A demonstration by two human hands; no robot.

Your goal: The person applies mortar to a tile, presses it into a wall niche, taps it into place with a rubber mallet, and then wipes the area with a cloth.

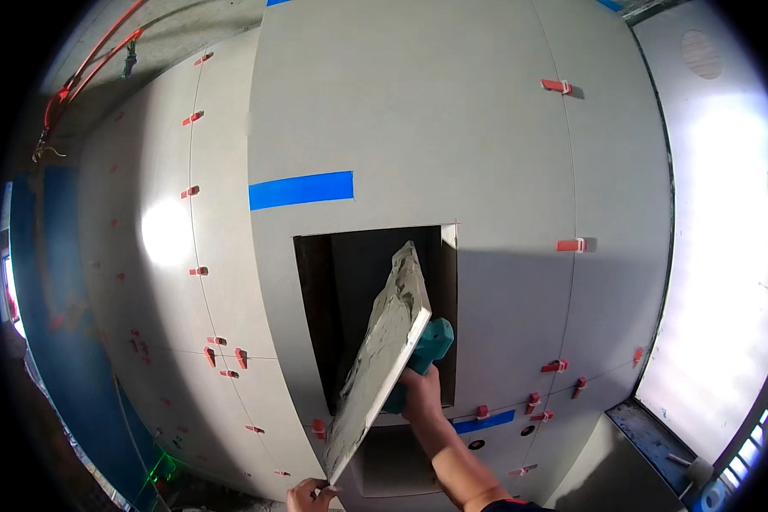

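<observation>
A tile point(390, 350) with grey mortar spread over its back is tilted in front of a rectangular wall opening point(316, 290). On the tile's other face sits a teal suction-cup handle point(435, 340). My right hand point(421, 392) is closed around this handle, with part of the grip hidden behind the tile. At the bottom, my left hand point(310, 495) pinches the tile's lower corner between thumb and fingers. The upper end of the tile overlaps the dark recess; whether it reaches inside, I cannot tell.
Large grey tiles point(401, 111) cover the wall, with red levelling clips point(572, 245) along their joints. Blue tape point(301, 189) sticks above the opening. Below it is a second recess point(397, 469). A ledge point(657, 435) with a tape roll point(710, 495) stands right; red conduits point(94, 60) hang upper left.
</observation>
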